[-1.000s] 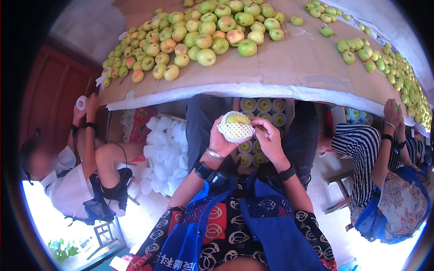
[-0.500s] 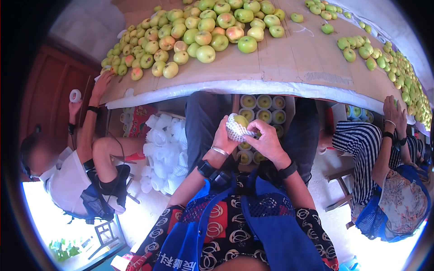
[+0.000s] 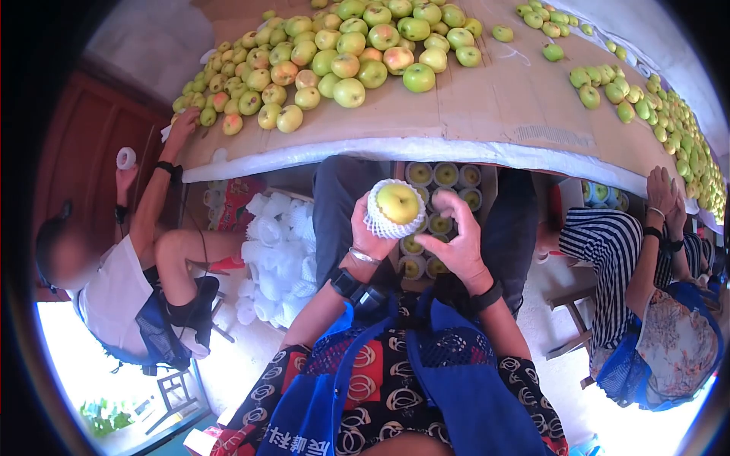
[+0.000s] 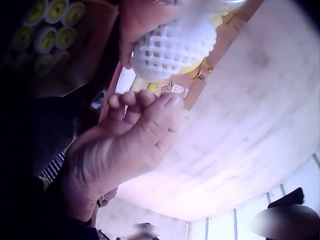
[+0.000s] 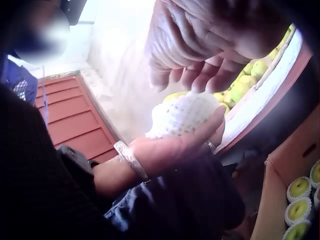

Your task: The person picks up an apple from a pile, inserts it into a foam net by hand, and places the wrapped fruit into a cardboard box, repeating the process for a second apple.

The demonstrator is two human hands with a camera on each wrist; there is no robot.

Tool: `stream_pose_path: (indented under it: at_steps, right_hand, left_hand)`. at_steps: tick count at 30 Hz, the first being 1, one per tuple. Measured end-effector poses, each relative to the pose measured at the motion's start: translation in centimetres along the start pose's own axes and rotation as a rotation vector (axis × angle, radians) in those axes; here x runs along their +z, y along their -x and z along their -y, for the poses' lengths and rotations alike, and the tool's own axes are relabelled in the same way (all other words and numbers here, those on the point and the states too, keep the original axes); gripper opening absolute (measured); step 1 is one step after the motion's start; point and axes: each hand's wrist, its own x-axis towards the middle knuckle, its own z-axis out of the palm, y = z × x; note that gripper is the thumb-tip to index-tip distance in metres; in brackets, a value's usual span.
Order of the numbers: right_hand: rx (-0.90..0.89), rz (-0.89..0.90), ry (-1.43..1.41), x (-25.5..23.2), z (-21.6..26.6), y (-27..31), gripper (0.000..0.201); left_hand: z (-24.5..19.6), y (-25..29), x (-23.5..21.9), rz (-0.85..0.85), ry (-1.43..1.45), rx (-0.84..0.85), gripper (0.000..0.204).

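Note:
A yellow-green apple (image 3: 398,202) sits in a white foam net (image 3: 389,227), its stem end facing up out of the net's mouth. My left hand (image 3: 368,234) grips it from the left and below, the fingers and thumb around the net. In the right wrist view the netted fruit (image 5: 182,116) rests in that palm, with a silver bangle (image 5: 131,160) at the wrist. My right hand (image 3: 461,242) is apart from the fruit on its right side, thumb and fingers spread and loosely bent, with nothing between them.
Below my hands, a cardboard box (image 5: 272,185) holds netted apples in rows. White foam nets (image 3: 277,251) lie piled to the left. Ahead, loose apples (image 3: 350,93) cover part of the cardboard-topped table (image 3: 487,114). A person sits on each side, the left one reaching to the apples.
My right hand has let go of the net's edge and drawn back to the right. The apple has turned stem end up in my left hand, the net now spread evenly around it.

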Motion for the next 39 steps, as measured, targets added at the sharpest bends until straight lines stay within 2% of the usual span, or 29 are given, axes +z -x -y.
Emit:
stream_pose_path:
  at_steps: [1,2,4,5,9,12,14,15,17,24,26,28,30,31,32,34,35,36,38,39]
  right_hand:
    - [0.022,0.059,-0.036,0.4,-0.7,0.0,0.090]
    - [0.021,0.052,-0.035,0.8,-0.7,0.0,0.090]
    - [0.064,0.145,-0.075,1.9,-0.3,-0.1,0.106]
    - [0.107,0.143,-0.001,2.2,-0.3,-0.3,0.110]
    - [0.087,0.074,0.104,2.6,-0.9,-0.3,0.106]
    - [0.131,0.041,-0.049,2.2,-0.9,-0.5,0.103]
    - [0.010,0.049,0.142,1.3,-1.4,-0.5,0.100]
    - [0.016,0.047,0.142,1.0,-1.4,-0.6,0.100]
    - [-0.125,0.127,0.326,0.5,-1.3,-1.0,0.094]
    - [-0.131,0.164,0.321,1.8,-2.5,0.1,0.083]
    - [-0.097,0.127,0.317,3.0,-2.7,0.3,0.082]
    - [-0.040,0.181,0.313,3.5,-2.6,0.7,0.088]
    - [-0.026,0.364,0.220,3.7,-2.1,0.8,0.096]
    - [0.039,0.376,0.075,4.0,-2.3,1.0,0.099]
    - [0.046,0.383,0.069,4.0,-2.5,1.1,0.099]
    - [0.190,0.197,-0.122,4.1,-3.1,1.4,0.096]
    - [0.223,0.243,-0.122,3.9,-4.2,1.7,0.085]
    - [0.228,0.243,-0.123,3.7,-4.6,1.5,0.085]
    - [0.576,0.363,-0.638,3.6,-5.2,1.5,0.070]
    - [0.620,0.373,-0.594,3.5,-5.5,1.1,0.061]
  left_hand:
    - [0.0,0.0,0.4,-0.016,-0.040,-0.011,0.047]
    - [0.1,-0.1,0.5,-0.012,-0.043,-0.016,0.047]
    - [0.6,-0.3,0.5,-0.052,-0.103,-0.098,0.046]
    - [0.8,-0.1,0.5,-0.056,-0.156,-0.111,0.046]
    - [1.6,-0.2,1.2,-0.033,-0.157,-0.116,0.044]
    - [1.5,-0.4,1.7,-0.049,-0.298,-0.111,0.046]
    - [1.2,-0.6,1.4,-0.062,-0.339,-0.128,0.047]
    - [1.1,-0.5,1.6,-0.075,-0.383,-0.145,0.048]
    - [0.9,0.0,2.4,-0.089,-0.447,-0.140,0.043]
    - [1.4,0.1,0.9,-0.120,-0.656,-0.105,0.051]
    - [1.2,0.2,-0.3,-0.128,-0.643,-0.105,0.047]
    - [0.1,0.6,-1.7,-0.166,-0.548,-0.188,0.047]
    - [-1.0,1.5,-2.8,-0.173,-0.516,-0.202,0.046]
    - [-1.4,2.0,-2.7,-0.194,-0.521,-0.182,0.046]
    - [-1.9,2.4,-2.4,-0.215,-0.528,-0.162,0.045]
    - [-2.9,2.9,-2.4,-0.220,-0.517,-0.153,0.046]
    - [-3.2,3.1,-2.0,-0.208,-0.589,-0.145,0.045]
    - [-3.1,2.9,-1.7,-0.211,-0.588,-0.148,0.045]
    - [-2.7,2.3,-1.4,-0.138,-0.677,-0.086,0.047]
    - [-2.1,1.6,-1.2,-0.104,-0.726,-0.056,0.049]
